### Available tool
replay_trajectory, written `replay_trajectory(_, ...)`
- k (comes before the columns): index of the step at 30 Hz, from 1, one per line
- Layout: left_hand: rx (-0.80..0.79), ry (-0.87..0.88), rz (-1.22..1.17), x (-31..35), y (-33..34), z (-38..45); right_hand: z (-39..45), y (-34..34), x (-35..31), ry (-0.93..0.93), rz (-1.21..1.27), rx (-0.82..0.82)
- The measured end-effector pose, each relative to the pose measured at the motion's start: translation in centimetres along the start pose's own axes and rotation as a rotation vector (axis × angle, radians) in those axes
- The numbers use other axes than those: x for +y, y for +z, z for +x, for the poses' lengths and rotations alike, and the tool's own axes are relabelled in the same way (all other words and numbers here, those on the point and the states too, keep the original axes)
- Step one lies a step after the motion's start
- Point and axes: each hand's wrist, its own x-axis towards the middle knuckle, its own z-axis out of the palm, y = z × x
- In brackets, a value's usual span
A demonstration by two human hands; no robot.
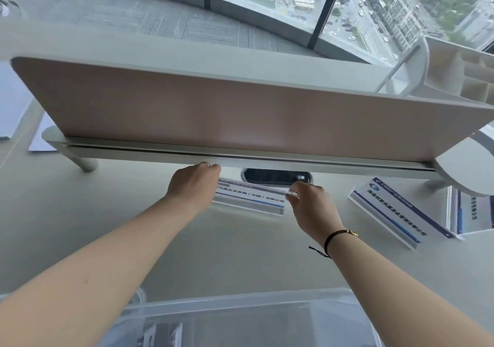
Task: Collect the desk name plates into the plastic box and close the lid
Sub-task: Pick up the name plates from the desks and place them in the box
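Desk [80, 226]: name plate [250, 195] between hands [193, 183].

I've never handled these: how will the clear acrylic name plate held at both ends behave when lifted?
The clear acrylic name plate looks rigid, so it probably won't sag between the left hand and right hand. Its glossy faces may be slippery. Thin edges suggest it's fairly light, perhaps chip-prone.

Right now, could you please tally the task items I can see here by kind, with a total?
Name plates out on the desk: 2, the held plate gripped by the left hand and right hand, and the plate to the right
Plastic boxes: 1, the clear box at the near edge
Total: 3
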Motion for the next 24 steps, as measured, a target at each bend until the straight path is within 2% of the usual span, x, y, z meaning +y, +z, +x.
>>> replay_trajectory(9, 0.056, -0.139, -0.003, 2.2, -4.9, -5.7, -2.7, -3.7, 0.1, -0.135, 0.156, 0.08)
replay_trajectory(15, 0.194, -0.323, -0.125, 7.6, -10.9, -13.4, -5.4, -9.5, 0.7, -0.281, 0.316, 0.119)
replay_trajectory(19, 0.309, -0.448, -0.156, 11.1, -14.2, -19.5, -7.2, -14.1, -0.2, -0.44, 0.402, 0.149)
replay_trajectory(24, 0.504, -0.483, -0.287, 14.0, -16.1, -28.2, -10.5, -17.9, -2.1, -0.639, 0.406, 0.111)
